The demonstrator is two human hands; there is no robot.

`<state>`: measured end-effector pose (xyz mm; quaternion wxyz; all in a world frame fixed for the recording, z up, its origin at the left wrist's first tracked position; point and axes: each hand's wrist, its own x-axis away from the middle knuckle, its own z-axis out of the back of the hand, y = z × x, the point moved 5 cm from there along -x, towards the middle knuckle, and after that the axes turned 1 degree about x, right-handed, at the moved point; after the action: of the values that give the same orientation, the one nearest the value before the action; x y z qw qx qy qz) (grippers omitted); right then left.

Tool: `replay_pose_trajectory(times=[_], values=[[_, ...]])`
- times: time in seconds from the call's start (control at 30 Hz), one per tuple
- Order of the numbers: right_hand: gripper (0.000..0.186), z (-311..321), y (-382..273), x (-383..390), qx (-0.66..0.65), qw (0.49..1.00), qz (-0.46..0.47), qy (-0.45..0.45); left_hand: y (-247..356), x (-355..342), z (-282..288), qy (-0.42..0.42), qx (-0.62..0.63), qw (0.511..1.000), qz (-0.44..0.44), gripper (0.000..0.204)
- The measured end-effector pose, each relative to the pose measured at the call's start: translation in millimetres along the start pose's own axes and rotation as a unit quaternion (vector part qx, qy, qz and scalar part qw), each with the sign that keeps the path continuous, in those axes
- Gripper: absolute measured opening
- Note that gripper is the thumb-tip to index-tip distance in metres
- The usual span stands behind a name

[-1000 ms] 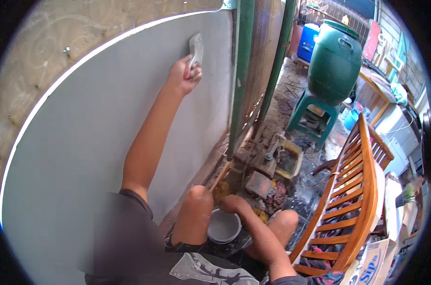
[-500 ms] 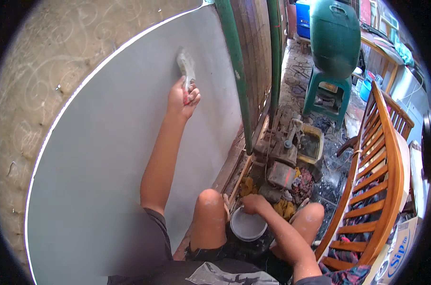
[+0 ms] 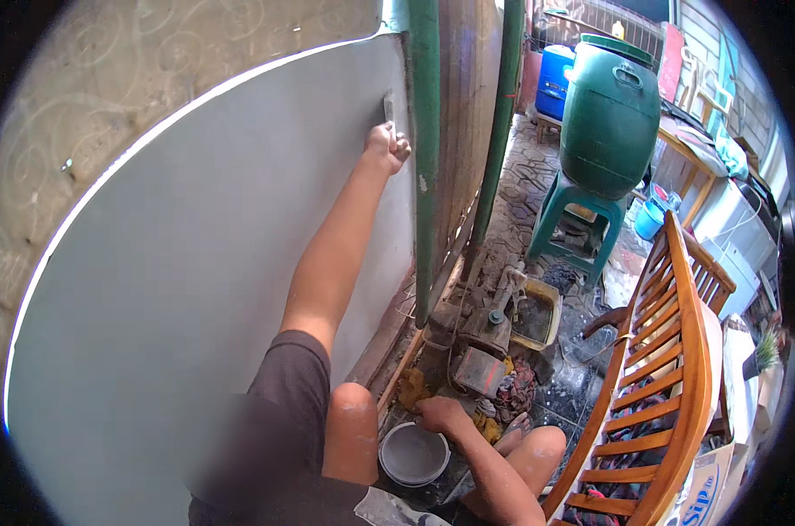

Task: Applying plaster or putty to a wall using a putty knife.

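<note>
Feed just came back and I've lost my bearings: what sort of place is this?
Probably a cluttered backyard or side yard of a house. A green barrel stands on a plastic stool over paved ground, a wooden bench sits close by, and the left hand works a grey wall.

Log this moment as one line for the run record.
left hand: raised, holding trowel against grey wall | right hand: on rim of bucket by knees | green pole: beside trowel
</note>
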<state>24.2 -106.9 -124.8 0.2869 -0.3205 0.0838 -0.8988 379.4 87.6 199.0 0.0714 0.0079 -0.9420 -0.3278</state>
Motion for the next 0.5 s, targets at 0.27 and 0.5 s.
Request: replay_pose_trajectory(times=[0.27,0.5], values=[[0.029,12,-34,28,0.024,0.998,0.001,-0.061,17,193,105,-0.017,-0.002,0.999,0.037,0.027],[0.032,-14,-35,13,0.035,0.999,0.034,-0.023,13,289,135,-0.018,0.023,0.999,0.039,0.034]])
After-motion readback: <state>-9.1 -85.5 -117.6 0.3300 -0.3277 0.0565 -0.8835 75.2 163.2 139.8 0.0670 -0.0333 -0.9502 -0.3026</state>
